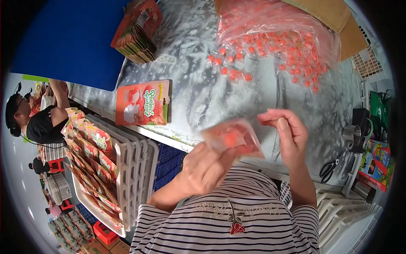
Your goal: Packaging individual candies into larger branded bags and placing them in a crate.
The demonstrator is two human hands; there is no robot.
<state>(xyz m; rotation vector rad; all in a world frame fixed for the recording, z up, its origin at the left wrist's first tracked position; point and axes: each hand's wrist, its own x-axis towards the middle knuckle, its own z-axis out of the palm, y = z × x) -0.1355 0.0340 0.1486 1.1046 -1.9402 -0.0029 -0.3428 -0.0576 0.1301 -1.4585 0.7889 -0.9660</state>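
My left hand [208, 168] is closed around the lower left edge of a small pouch [250, 136], holding it tilted above the table's near edge. A round red wrapped candy [230, 139] shows through or against the pouch's pale side; motion blurs it. To the right of the pouch, apart from it, my right hand [291, 134] is raised with thumb and fingers spread and nothing visible between them. A printed red pouch [143, 103] lies flat at the left on the grey patterned table [186, 84]. Farther off, many loose wrapped red candies [296, 59] lie scattered.
A clear plastic bag [270, 21] of candies spills from a cardboard box [353, 38]. At the far left stands a stack of pouches [135, 38] beside a blue panel [67, 38]. White crates [135, 165] hold filled pouches. Scissors [329, 170] lie right; a co-worker [42, 122] is left.
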